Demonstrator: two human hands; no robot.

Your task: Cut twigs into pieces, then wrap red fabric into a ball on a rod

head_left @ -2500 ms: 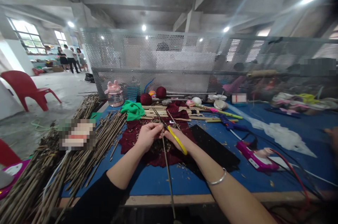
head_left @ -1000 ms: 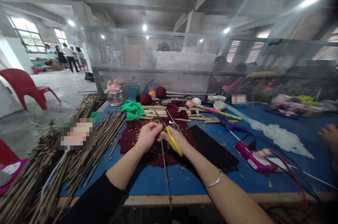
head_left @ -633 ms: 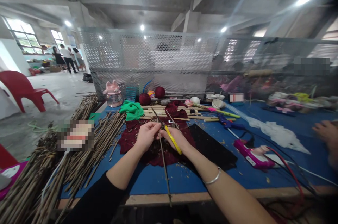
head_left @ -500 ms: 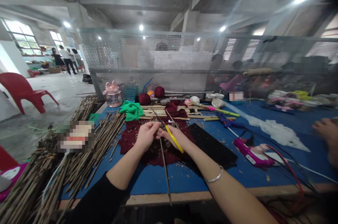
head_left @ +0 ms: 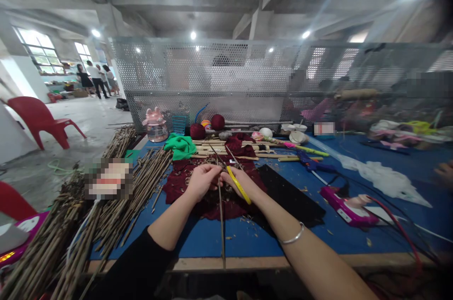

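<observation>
My left hand (head_left: 201, 182) is closed in a pinch round a long thin dark stick (head_left: 222, 224) that runs from my fingers down past the table's front edge. My right hand (head_left: 243, 182) grips yellow-handled scissors (head_left: 239, 185), whose blades meet the stick just beyond my left fingertips. Both hands hover over a dark red cloth (head_left: 184, 182) littered with shavings. A silver bangle (head_left: 293, 237) circles my right wrist.
A big heap of twigs (head_left: 106, 205) fills the table's left side. A black sheet (head_left: 286, 191), a pink glue gun (head_left: 345, 208) with red cable, white plastic (head_left: 382, 179), green cloth (head_left: 181, 145), yarn balls (head_left: 197, 131) and bamboo sticks (head_left: 219, 148) lie on the blue table (head_left: 247, 243). A perforated metal screen (head_left: 226, 78) stands behind. Another person's hand (head_left: 444, 170) shows at the right edge.
The stick has been drawn up through my hands, so less of it hangs past the table edge. Both hands keep their grips. The other person's hand at the right has pulled back.
</observation>
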